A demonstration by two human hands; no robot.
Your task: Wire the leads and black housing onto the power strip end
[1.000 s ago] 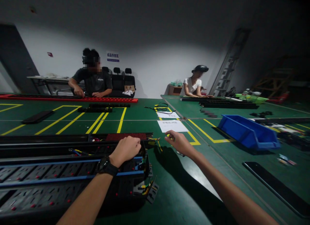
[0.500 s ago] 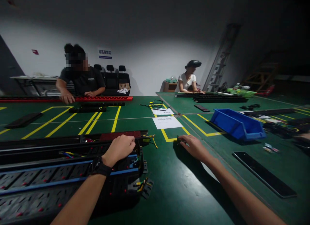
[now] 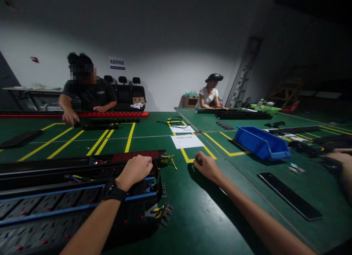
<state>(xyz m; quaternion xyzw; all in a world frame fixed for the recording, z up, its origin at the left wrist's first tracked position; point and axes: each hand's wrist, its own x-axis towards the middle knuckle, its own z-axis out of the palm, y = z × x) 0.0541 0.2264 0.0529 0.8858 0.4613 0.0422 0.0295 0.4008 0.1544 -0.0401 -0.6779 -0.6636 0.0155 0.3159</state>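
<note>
My left hand (image 3: 136, 170), with a dark watch (image 3: 111, 191) on its wrist, rests at the right end of a long black unit (image 3: 90, 203) with blue strips and red dots. Its fingers curl down over the far side, and what they grip is hidden. Yellow wires (image 3: 172, 160) stick out just beyond that hand. Over the green table, near a yellow marking, my right hand (image 3: 207, 167) is closed around a small dark piece (image 3: 200, 160) that is too small to name. More coloured wires (image 3: 156, 210) hang at the unit's near end.
A blue bin (image 3: 260, 143) and a dark phone (image 3: 290, 196) lie to the right. White paper sheets (image 3: 187, 141) lie ahead. Two people work across the table, by a red rail (image 3: 118, 114) and black rails (image 3: 242, 116). Another person's hand (image 3: 343, 165) shows at the right edge.
My right hand has moved left, nearer my left hand, with the small dark piece in its fingers. My left hand stays put. Another person's hand has come in at the right edge.
</note>
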